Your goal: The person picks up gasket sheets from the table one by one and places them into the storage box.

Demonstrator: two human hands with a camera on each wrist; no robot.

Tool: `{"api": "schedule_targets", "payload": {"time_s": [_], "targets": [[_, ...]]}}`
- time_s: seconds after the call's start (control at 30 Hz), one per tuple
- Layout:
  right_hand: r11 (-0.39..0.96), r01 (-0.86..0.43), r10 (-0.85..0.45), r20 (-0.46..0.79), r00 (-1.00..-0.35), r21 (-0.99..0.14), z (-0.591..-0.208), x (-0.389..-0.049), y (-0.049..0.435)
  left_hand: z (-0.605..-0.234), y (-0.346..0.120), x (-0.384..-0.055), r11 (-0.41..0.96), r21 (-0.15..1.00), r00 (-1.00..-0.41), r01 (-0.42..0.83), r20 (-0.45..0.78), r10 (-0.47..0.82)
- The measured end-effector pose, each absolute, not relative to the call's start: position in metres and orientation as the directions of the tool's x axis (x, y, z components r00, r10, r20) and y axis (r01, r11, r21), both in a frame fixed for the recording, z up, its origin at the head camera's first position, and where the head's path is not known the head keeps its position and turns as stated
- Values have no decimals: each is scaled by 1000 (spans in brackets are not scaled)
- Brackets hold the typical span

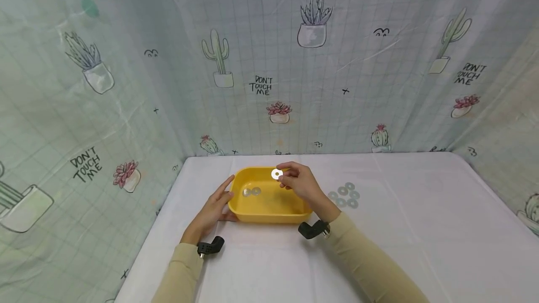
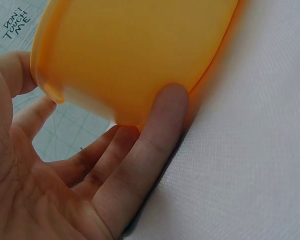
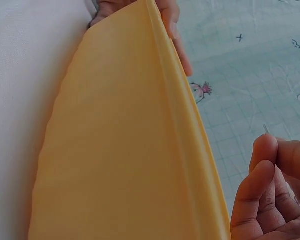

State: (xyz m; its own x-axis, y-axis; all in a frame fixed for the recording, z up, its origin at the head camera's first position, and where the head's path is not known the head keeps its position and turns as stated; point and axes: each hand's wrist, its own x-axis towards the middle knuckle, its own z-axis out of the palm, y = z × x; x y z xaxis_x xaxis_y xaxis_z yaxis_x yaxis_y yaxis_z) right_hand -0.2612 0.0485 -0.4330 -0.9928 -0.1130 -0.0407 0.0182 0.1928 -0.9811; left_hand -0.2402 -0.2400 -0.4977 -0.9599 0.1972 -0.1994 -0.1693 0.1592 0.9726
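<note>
A shallow yellow plastic tub (image 1: 269,218) sits on the white tabletop, with two flat washers (image 1: 256,191) lying in it toward the left. My left hand (image 1: 214,210) holds the tub's left end. In the left wrist view its fingers (image 2: 172,107) spread around the outer wall and up to the rim. Above the tub's far right part, my right hand (image 1: 300,182) pinches a pale washer (image 1: 276,174) between thumb and fingertips. Only a thin edge of that washer (image 3: 267,129) shows past the fingertips in the right wrist view.
Several more washers (image 1: 343,191) lie grouped on the white tabletop (image 1: 404,228) just right of the tub, close by my right forearm. Behind and at both sides hangs a cactus-print cloth (image 1: 252,50). Each wrist carries a black camera (image 1: 312,230).
</note>
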Motion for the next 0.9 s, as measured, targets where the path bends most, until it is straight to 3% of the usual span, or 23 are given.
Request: {"api": "schedule_targets", "payload": {"time_s": [0.9], "targets": [[190,71,-123,-96,-988,-979,-436,-264,24,-494,-240,-239,172,970,-959,-172,-205,197]]}}
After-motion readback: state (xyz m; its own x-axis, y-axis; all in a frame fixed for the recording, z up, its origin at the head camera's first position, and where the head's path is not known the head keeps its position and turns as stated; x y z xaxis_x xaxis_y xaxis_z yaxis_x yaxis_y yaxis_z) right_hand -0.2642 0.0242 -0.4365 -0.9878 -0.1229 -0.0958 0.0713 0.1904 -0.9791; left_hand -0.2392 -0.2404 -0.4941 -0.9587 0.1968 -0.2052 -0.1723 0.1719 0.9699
